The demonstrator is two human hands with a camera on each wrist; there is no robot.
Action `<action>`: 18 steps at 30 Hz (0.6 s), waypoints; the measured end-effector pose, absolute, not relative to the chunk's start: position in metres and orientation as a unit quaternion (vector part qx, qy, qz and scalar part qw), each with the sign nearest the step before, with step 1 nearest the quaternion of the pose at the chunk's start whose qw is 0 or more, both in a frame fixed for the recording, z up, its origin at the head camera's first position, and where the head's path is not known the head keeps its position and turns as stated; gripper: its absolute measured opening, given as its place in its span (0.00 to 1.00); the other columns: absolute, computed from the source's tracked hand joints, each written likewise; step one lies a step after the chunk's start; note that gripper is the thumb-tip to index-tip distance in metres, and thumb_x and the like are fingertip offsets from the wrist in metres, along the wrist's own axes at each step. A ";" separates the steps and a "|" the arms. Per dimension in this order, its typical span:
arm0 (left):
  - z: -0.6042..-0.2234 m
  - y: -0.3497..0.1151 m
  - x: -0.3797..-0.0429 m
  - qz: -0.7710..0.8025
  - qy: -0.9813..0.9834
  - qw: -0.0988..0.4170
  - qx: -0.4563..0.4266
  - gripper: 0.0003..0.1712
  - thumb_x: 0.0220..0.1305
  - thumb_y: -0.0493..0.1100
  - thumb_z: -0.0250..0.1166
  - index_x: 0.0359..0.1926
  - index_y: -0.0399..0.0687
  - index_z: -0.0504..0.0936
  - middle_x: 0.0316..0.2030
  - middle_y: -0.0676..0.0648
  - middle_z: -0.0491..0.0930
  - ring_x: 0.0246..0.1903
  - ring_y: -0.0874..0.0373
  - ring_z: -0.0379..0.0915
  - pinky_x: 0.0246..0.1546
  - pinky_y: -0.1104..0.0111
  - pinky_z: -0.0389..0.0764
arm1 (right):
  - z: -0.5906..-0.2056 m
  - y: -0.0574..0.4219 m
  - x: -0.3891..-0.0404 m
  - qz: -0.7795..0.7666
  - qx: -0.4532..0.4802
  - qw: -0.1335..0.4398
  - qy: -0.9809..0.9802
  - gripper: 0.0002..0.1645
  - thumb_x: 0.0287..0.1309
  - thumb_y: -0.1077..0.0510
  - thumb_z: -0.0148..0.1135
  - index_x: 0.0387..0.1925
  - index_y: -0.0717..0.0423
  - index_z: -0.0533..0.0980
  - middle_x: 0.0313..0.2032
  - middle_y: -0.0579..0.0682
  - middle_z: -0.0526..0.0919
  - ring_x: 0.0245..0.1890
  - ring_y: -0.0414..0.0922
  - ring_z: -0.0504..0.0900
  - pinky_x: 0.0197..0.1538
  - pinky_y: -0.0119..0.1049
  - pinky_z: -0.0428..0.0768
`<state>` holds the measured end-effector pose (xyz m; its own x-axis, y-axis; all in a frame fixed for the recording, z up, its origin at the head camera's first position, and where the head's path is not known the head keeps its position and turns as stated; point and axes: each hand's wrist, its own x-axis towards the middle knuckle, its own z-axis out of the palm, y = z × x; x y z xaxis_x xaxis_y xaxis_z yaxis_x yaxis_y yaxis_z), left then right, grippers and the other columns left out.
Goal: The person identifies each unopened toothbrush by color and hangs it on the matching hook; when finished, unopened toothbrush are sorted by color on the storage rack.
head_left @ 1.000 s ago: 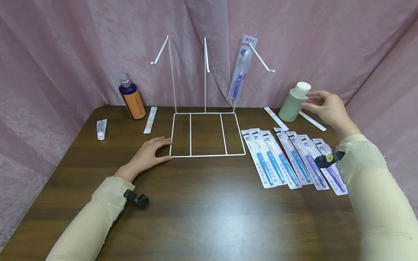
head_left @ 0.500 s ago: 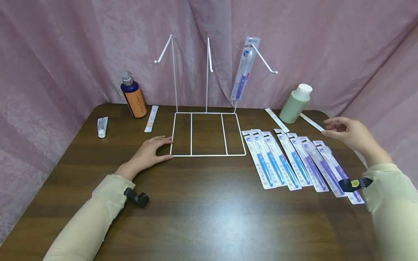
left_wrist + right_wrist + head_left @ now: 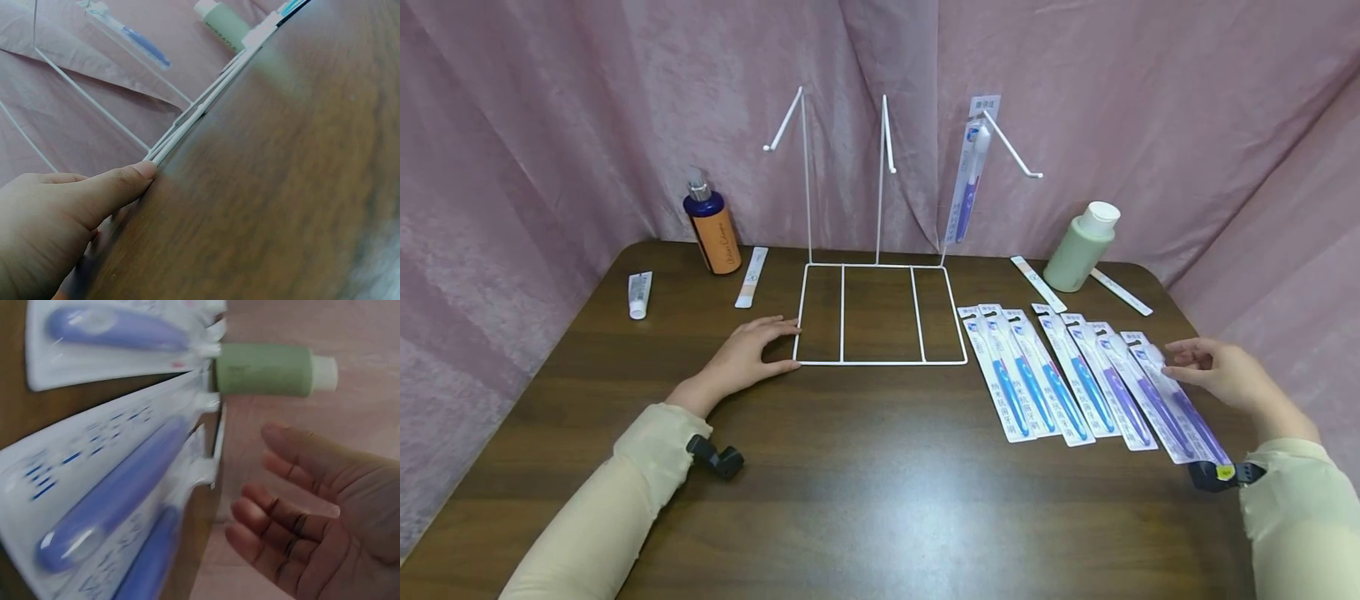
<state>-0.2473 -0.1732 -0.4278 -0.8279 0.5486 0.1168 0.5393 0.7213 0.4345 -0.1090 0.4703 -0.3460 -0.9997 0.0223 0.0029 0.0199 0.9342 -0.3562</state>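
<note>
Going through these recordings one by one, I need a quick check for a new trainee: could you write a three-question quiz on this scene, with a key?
1. Multiple choice: in the head view, where on the white wire rack is the hanging toothbrush pack? a) left; b) middle; c) right.
2. True or false: the right hand is gripping the green bottle.
3. Fill in the blank: seen in the head view, the left hand touches the ____ side of the rack's base.

Key:
1. c, on the right hook.
2. False; that hand holds nothing and is near the rightmost toothbrush pack.
3. left.
</note>
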 end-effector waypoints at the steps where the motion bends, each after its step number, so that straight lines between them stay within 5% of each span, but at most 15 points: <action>1: -0.428 -0.173 -0.247 0.231 0.928 0.010 0.292 0.36 0.57 0.57 0.68 0.64 0.50 0.73 0.68 0.43 0.67 0.70 0.42 0.56 0.68 0.41 0.54 | -0.348 0.473 -0.108 0.172 -0.014 -0.008 -0.985 0.28 0.56 0.52 0.67 0.51 0.69 0.75 0.37 0.62 0.83 0.30 0.25 0.70 0.32 0.26 0.68; 7: -0.427 -0.171 -0.248 0.230 0.928 0.012 0.292 0.36 0.57 0.58 0.68 0.65 0.50 0.72 0.68 0.44 0.67 0.70 0.43 0.56 0.69 0.42 0.54 | -0.359 0.484 -0.103 0.134 -0.030 -0.060 -0.989 0.31 0.54 0.52 0.67 0.50 0.73 0.73 0.34 0.63 0.82 0.31 0.43 0.75 0.34 0.35 0.69; 12: -0.425 -0.169 -0.248 0.229 0.929 0.017 0.291 0.36 0.58 0.58 0.68 0.64 0.50 0.73 0.68 0.45 0.67 0.70 0.43 0.56 0.69 0.41 0.53 | -0.367 0.488 -0.100 0.127 -0.043 -0.077 -0.988 0.34 0.53 0.50 0.68 0.50 0.75 0.72 0.30 0.58 0.81 0.29 0.43 0.75 0.34 0.35 0.68; 18: -0.423 -0.171 -0.249 0.229 0.929 0.020 0.289 0.36 0.58 0.57 0.68 0.64 0.50 0.72 0.69 0.45 0.66 0.70 0.43 0.55 0.69 0.41 0.53 | -0.369 0.486 -0.102 0.132 -0.066 -0.098 -0.984 0.37 0.53 0.49 0.67 0.51 0.77 0.69 0.32 0.65 0.82 0.30 0.48 0.79 0.33 0.37 0.70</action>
<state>-0.2485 -0.1706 -0.4235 -0.8324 0.5458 0.0956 0.5278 0.7285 0.4367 -0.1018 0.4861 -0.3691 -0.9718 0.1048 -0.2113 0.1566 0.9566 -0.2459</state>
